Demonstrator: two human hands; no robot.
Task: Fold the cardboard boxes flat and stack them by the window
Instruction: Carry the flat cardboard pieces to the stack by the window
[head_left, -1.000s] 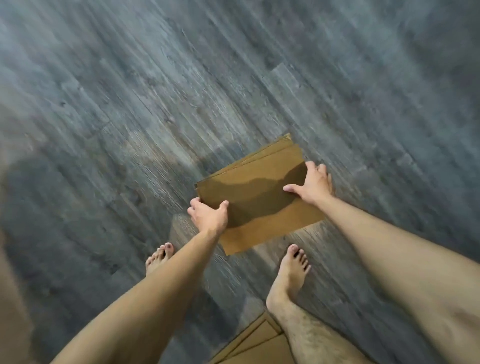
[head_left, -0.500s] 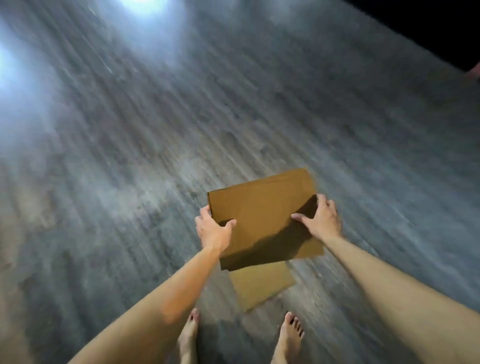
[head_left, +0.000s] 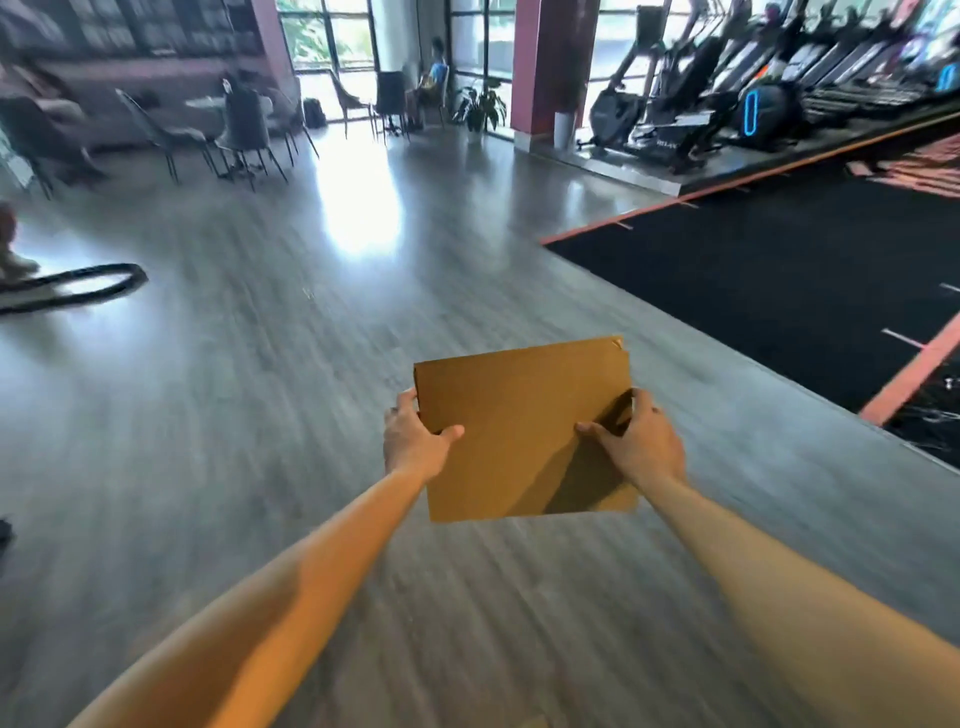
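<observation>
A flattened brown cardboard box (head_left: 519, 426) is held out in front of me, above the grey wood floor. My left hand (head_left: 413, 441) grips its left edge, thumb on top and fingers underneath. My right hand (head_left: 636, 441) grips the right edge the same way. A second cardboard layer shows along the far and right edges. Tall windows (head_left: 332, 36) stand at the far end of the room.
Chairs and a small table (head_left: 244, 130) stand at the back left, where a seated person (head_left: 434, 78) is near the windows. A red pillar (head_left: 545, 67) and exercise machines (head_left: 727, 93) line the right. A black mat (head_left: 779, 270) covers the right floor. A black rope (head_left: 78, 286) lies left.
The view has swung up from the floor and my feet to the room ahead. Both hands keep their grip on the flat cardboard, which has been lifted away from the floor.
</observation>
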